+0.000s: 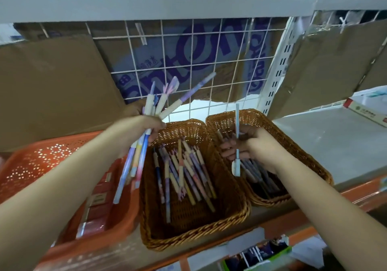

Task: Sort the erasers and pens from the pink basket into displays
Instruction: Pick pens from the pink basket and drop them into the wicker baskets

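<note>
My left hand (144, 127) grips a bundle of pastel pens (138, 157) that fan out above and below the fist, over the gap between the pink basket (69, 203) and the middle wicker basket (226, 226). That wicker basket holds several similar pens (184, 172). My right hand (249, 145) is inside the right wicker basket (314, 159) and holds a single light-blue pen (237, 145) upright, its white cap end down. More dark pens (261, 178) lie under that hand. Flat packets (98, 199) lie in the pink basket.
The baskets stand on a shelf with an orange front edge (356, 195). A white wire grid (188, 61) backed by cardboard closes the rear. Grey shelf surface (335, 140) spreads to the right, with a boxed item (368, 107) at its far end. Goods sit on the shelf below (257, 254).
</note>
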